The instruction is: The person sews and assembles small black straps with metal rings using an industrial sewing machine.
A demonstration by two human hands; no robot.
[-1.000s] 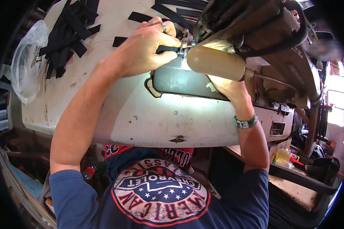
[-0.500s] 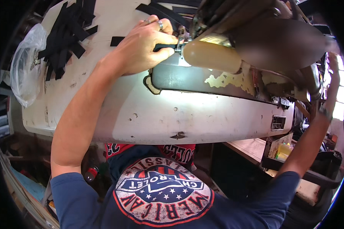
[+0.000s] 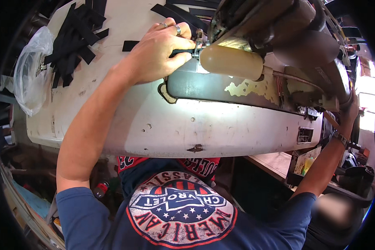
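Observation:
My left hand [image 3: 162, 54] is closed on a black strip [image 3: 181, 51], thumb and forefinger pressed to it beside the metal presser foot [image 3: 198, 48] of a sewing machine [image 3: 241, 25]. A yellowish translucent cylinder [image 3: 231, 62] sits right of that foot. Below is the worn dark machine plate [image 3: 187, 89], set in a scuffed white tabletop [image 3: 96, 104]. My right hand [image 3: 349, 106] reaches up to the machine's far right end, by the wheel; its fingers are mostly hidden there.
More black strips [image 3: 77, 37] lie piled at the back left, with others behind the machine. A clear plastic bag [image 3: 33, 73] is at the left edge. A lower wooden surface [image 3: 266, 163] and clutter lie below the right. A bright window [image 3: 366, 108] is at far right.
My right hand has left the space beneath the yellowish cylinder for the machine's right end, then lowered slightly there. My left hand stays at the presser foot with the strip.

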